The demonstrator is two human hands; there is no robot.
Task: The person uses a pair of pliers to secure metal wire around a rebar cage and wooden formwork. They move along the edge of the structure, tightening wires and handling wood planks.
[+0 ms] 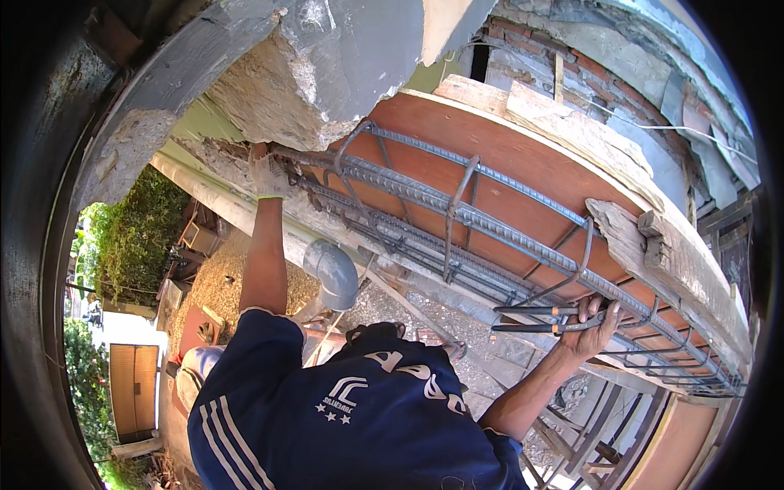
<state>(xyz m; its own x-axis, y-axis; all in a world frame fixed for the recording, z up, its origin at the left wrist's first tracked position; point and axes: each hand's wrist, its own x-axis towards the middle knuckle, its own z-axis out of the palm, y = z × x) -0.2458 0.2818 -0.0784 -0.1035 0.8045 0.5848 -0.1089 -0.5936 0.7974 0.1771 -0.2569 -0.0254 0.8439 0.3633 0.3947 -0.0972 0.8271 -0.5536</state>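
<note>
My left hand (268, 174), in a pale work glove, reaches up to the end of the rebar cage (408, 192) beneath the broken concrete (282, 94). Its fingers are mostly hidden there, so I cannot tell whether they grip a bar. Near the cage's right part, my bare right hand (590, 328) is closed around a pair of pliers (527, 310) with black and orange handles. The handles stick out to the left; the head of the tool is hidden. Ribbed long bars and bent stirrups make up the cage, which lies along a reddish-brown formwork board (506, 200).
Rough timber (694, 261) and planks (572, 135) line the board's outer edge. A grey pipe elbow (332, 273) stands between my arms. Far below are gravel (214, 273) and poles (408, 306). Greenery (139, 229) and an orange-brown panel (133, 390) show at left.
</note>
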